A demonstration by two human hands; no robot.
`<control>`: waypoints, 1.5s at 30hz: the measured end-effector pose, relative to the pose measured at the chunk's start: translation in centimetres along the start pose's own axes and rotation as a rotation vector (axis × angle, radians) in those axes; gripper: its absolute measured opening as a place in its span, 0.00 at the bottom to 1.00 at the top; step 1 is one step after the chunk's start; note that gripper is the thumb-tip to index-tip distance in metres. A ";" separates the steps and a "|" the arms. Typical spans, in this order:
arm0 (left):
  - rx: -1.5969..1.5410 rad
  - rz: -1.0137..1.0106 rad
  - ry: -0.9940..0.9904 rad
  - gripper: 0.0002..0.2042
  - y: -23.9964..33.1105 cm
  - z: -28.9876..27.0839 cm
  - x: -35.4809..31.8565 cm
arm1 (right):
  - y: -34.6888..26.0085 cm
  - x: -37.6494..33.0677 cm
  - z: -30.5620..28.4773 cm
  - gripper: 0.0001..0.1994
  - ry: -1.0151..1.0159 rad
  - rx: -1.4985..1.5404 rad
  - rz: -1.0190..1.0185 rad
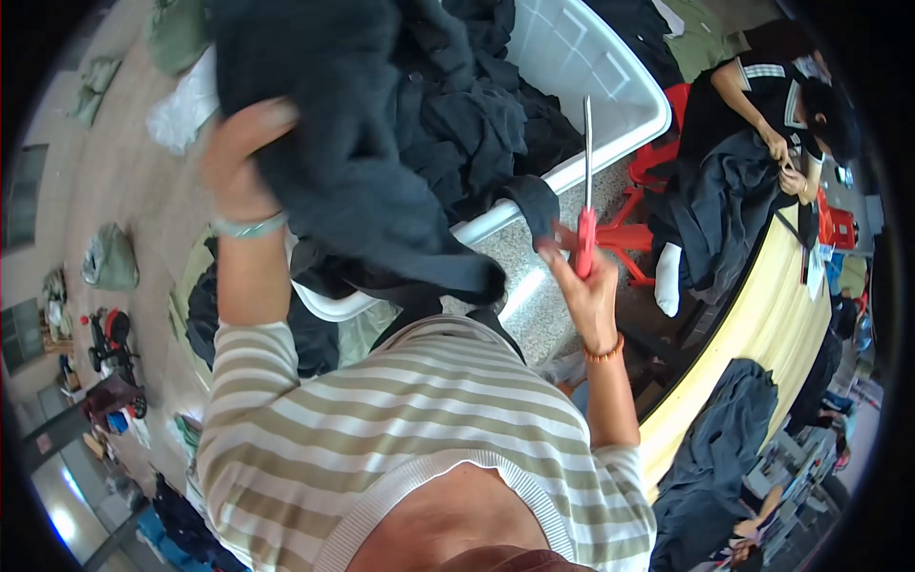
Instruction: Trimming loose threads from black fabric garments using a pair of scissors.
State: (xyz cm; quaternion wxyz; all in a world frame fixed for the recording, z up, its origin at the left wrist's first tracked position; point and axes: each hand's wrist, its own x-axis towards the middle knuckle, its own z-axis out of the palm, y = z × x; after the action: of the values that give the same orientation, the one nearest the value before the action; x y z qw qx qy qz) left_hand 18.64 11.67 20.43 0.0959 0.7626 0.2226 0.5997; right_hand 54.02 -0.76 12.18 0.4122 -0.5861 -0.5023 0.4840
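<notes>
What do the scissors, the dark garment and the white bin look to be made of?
Scissors: pale, shiny blades, likely metal; smooth red handles, probably plastic, in the right hand.
Garment: soft matte dark fabric, folding and draping from the left hand.
Bin: glossy white moulded walls, likely plastic.

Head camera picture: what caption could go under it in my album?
Left hand lifts a dark garment from a white bin; right hand holds red-handled scissors.

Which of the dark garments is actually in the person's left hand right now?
The dark garment lifted over the white bin, gripped by the left hand; the others lie on the yellow table.
</notes>
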 end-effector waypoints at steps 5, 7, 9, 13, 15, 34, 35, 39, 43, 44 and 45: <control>0.058 -0.297 0.079 0.13 1.2 -8.0 -1.8 | -2.2 4.8 2.9 0.19 0.219 -0.254 -0.326; -0.032 -0.554 0.106 0.18 3.8 -8.6 -1.9 | -1.3 7.3 4.2 0.20 0.419 -0.344 -0.585; -0.113 -0.828 0.143 0.23 6.2 -9.5 -2.5 | -0.7 8.3 4.8 0.22 0.452 -0.343 -0.503; 0.329 -1.325 -0.047 0.31 6.1 -11.2 -6.6 | 4.0 11.2 5.2 0.20 0.427 -0.395 -0.493; 0.625 -1.343 -0.505 0.29 3.2 -14.6 -12.8 | 6.2 12.2 5.6 0.19 0.146 -0.602 -0.291; 0.008 -1.351 -0.381 0.14 -4.1 -4.1 -20.1 | 13.3 19.4 12.9 0.17 -0.141 -1.121 -0.341; -0.167 -1.552 -0.309 0.17 -3.1 -4.7 -18.2 | 14.2 20.5 12.3 0.18 -0.073 -1.143 -0.392; -0.430 -1.839 0.170 0.22 -0.4 -7.2 -19.1 | 7.7 24.5 13.3 0.19 0.202 -1.045 -0.642; -0.609 -2.017 0.299 0.21 0.6 -5.9 -22.5 | 2.0 27.6 13.3 0.21 0.194 -1.114 -0.505; -0.593 -1.977 0.236 0.20 1.0 -5.2 -23.6 | 2.4 28.3 12.3 0.21 0.114 -1.181 -0.532; -0.573 -1.932 0.176 0.20 1.3 -4.5 -25.0 | 2.5 28.6 11.8 0.21 0.034 -1.243 -0.563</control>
State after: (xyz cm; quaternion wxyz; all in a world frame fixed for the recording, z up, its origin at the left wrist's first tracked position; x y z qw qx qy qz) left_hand 10.06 -1.41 0.35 0.7031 0.1569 0.5985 0.3504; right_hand 43.67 27.10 3.08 0.1171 -0.5687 -0.8137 -0.0293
